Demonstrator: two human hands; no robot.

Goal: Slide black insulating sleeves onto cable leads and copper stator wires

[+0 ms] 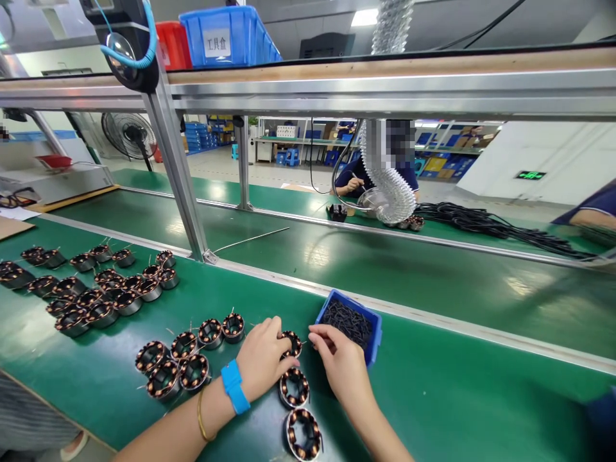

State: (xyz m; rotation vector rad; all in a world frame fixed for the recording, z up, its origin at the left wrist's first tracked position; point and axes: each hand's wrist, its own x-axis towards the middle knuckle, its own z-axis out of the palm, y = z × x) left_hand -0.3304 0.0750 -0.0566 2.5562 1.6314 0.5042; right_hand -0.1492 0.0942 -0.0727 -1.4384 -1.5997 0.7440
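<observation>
Head view: green surface [447, 398] runs the full width, parts loose on it. Far-left batch [101, 313] of copper-wound ring cores is the largest lot, packed close; a smaller group of six [194, 373] sits nearer, left of the hands. Left hand [264, 356] curls over a ring core, index by its left side, thumb at the near edge; can't tell if that's a firm grip or just resting. Right hand [344, 362] has thumb and index pressed together, pinching just right of that core; what's between the tips is too small to make out. Blue bin [378, 330] stands just beyond the right hand. Worked core [295, 351] is partly under the left hand, heading a short column: middle core [283, 390], then nearest core [290, 437]. Bin is well filled with short black pieces [347, 321], likely sleeves. My read: step in hand is fitting a sleeve onto one of this core's thin wire leads. Next move calls for the left hand keeping the core steady, the right lining up tip and lead, then sliding straight without bending the wire.
</observation>
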